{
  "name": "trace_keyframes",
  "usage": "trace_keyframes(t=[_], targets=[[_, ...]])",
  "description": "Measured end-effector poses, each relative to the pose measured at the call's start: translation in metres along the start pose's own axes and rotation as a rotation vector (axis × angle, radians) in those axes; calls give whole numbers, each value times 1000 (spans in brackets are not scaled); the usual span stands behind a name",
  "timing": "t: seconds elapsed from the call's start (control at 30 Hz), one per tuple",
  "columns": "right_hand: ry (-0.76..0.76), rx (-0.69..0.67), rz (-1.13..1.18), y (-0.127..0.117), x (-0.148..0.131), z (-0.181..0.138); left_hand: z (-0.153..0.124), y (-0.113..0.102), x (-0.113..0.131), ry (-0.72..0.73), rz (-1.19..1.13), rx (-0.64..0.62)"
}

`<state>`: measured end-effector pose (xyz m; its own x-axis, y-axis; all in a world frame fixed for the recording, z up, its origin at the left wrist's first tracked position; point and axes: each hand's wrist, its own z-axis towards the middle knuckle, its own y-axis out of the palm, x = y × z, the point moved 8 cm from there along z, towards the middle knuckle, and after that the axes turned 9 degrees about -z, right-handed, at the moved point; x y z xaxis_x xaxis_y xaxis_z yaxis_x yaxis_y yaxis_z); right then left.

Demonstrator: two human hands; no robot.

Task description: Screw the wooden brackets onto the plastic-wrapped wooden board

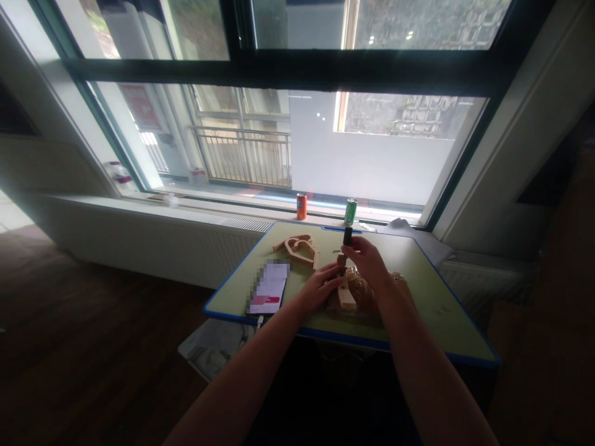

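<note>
The dark tool (347, 236) was held upright in the clenched grip of the right hand (369, 260), directly above the upper end of the wooden piece (346, 298), which was touched on the surface (432, 291) at the frame centre by the left hand (318, 286), its grip not to be judged.

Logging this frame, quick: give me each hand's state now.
Left hand: on the wood piece, grip unclear.
Right hand: shut on the dark tool.

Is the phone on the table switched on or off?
On. The phone lies face up on the green table, its screen glowing pale with a red band.
</note>
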<state>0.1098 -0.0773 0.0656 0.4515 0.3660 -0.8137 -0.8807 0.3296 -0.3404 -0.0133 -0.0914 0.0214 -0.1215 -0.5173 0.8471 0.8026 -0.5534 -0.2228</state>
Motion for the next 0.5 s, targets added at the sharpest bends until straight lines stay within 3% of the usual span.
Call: trace_keyframes(t=[0.27,0.5], targets=[[35,34,13,-1,11,2,0,-2,-4,27,23,7],[26,3,84,-2,-4,-1,0,0,-1,26,9,-6]])
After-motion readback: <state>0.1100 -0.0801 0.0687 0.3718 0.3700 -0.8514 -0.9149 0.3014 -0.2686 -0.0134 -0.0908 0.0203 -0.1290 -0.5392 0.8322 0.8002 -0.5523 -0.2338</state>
